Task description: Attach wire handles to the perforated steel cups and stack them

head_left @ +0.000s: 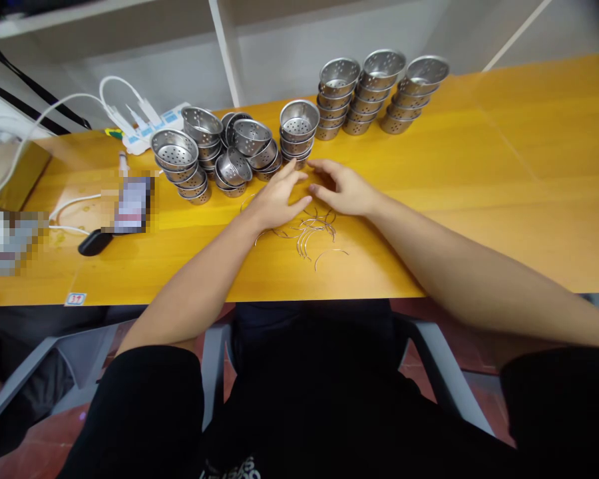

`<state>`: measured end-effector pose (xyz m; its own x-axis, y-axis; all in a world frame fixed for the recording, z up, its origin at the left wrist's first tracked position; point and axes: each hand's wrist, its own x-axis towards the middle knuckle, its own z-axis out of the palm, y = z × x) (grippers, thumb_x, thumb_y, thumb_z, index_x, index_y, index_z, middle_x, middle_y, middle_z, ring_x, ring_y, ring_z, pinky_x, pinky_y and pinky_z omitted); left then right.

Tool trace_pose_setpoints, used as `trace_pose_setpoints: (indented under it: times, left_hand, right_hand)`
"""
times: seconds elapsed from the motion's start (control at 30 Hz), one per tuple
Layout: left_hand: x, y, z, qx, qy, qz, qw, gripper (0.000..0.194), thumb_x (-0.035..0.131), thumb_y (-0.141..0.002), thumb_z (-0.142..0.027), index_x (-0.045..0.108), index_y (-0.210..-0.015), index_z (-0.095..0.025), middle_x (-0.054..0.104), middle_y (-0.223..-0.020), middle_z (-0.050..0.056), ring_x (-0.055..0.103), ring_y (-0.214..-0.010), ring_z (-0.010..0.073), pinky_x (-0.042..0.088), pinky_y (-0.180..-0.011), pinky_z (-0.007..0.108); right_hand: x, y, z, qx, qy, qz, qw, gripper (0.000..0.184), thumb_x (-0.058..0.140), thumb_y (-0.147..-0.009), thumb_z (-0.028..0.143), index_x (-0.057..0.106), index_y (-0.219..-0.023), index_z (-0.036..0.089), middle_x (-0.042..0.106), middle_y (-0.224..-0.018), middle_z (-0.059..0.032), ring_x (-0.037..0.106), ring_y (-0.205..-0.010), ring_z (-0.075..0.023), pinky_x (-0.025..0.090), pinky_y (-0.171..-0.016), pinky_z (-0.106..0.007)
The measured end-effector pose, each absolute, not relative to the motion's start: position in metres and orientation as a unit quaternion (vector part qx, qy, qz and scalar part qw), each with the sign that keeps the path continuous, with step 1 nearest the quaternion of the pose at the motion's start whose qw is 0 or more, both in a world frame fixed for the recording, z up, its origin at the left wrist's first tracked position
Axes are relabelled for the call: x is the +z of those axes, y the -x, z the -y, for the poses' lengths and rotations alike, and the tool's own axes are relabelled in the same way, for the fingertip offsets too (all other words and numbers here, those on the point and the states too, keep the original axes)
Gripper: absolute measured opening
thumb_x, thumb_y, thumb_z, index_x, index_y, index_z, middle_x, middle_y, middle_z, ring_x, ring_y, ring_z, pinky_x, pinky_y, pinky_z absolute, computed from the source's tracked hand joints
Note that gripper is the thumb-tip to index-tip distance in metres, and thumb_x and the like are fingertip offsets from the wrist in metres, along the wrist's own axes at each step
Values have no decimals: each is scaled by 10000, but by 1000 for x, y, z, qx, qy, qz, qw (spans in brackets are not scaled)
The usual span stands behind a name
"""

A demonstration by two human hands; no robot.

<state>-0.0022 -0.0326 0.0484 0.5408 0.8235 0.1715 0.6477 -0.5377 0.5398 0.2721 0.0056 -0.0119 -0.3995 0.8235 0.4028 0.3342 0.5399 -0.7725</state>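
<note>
A short stack of perforated metal cups stands just beyond my hands. My left hand reaches to its base with fingers stretched and thumb apart; the fingertips look close to the lowest cup, but whether they touch it I cannot tell. To the right, my right hand hovers with curved fingers apart from the thumb and nothing visible between them. Several thin curved metal wires lie loose on the table below the hands, some partly hidden by my left hand.
More perforated cups stand stacked and tumbled at the left. Three taller cup stacks line the back right. A white power strip with cables, a blurred phone-like device and a black object occupy the left of the yellow table.
</note>
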Motion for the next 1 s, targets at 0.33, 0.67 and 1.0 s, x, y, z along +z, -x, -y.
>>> trace_pose_setpoints:
  times: [0.33, 0.67, 1.0]
  left_hand:
    - [44, 3, 32, 200, -861, -433, 178, 561, 773, -1178, -368, 775, -1689, -137, 721, -1949, 230, 708, -1854, 411, 520, -1648, 640]
    - [53, 2, 39, 179, -866, -433, 173, 454, 739, -1216, -310, 816, -1624, -127, 846, -1742, 198, 834, -1649, 347, 629, -1502, 509]
    - [54, 0, 40, 176, -866, -434, 174, 441, 769, -1211, -279, 822, -1620, -123, 799, -1827, 219, 790, -1739, 377, 580, -1576, 577]
  right_hand:
    - [-21, -254, -58, 274, 385, 796, 378, 816, 1006, -1031, 557, 836, -1776, 269, 767, -1879, -149, 732, -1743, -527, 516, -1561, -785]
    - [-9, -231, -91, 260, 380, 832, 310, 929, 762, -932, 258, 756, -1859, 205, 742, -1920, -86, 720, -1763, -482, 515, -1571, -731]
    - [68, -247, -54, 73, 491, 771, 400, 513, 660, -1229, 275, 662, -1742, 266, 602, -1882, -200, 616, -1690, -342, 660, -1385, -584]
